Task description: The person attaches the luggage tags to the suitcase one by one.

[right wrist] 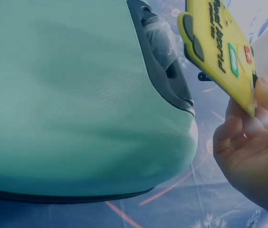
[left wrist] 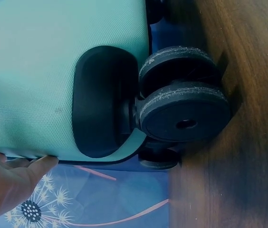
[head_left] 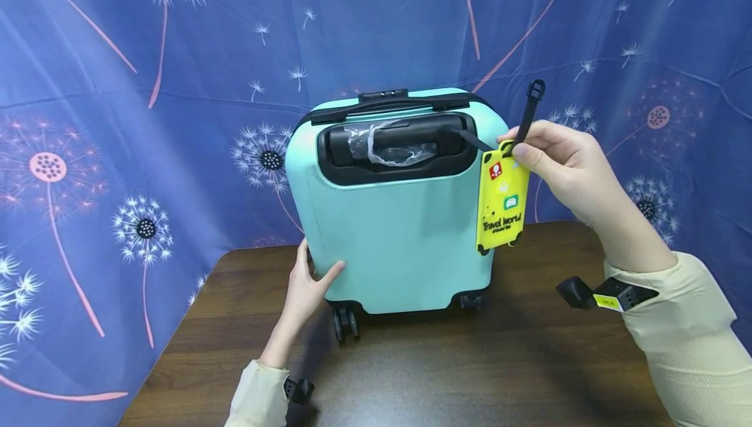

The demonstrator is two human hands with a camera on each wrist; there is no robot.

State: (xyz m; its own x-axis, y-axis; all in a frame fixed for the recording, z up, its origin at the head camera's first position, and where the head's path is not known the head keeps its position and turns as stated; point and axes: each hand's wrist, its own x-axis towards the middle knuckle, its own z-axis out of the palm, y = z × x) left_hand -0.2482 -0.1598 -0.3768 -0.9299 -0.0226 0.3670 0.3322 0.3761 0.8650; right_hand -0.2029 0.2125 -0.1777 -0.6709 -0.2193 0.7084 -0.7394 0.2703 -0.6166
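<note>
A mint-green suitcase (head_left: 399, 237) stands upright on its black wheels (head_left: 345, 324), with a black recessed handle (head_left: 399, 140) partly wrapped in clear plastic. At its lower left edge my left hand (head_left: 305, 290) grips the side, thumb on the front face and fingers round behind. My right hand (head_left: 564, 159) pinches the top of a yellow luggage tag (head_left: 502, 208), shaped like a small suitcase and lettered "Travel World". The tag hangs in front of the suitcase's upper right side. Its black strap (head_left: 529, 110) sticks up past the fingers, buckle uppermost, and another strap length reaches left toward the handle.
Under the suitcase is a dark brown wooden table (head_left: 247, 342). Close behind hangs a blue cloth (head_left: 376, 29) printed with dandelions. A combination lock (head_left: 383, 95) and a black carry handle (head_left: 405, 106) sit on the suitcase's top.
</note>
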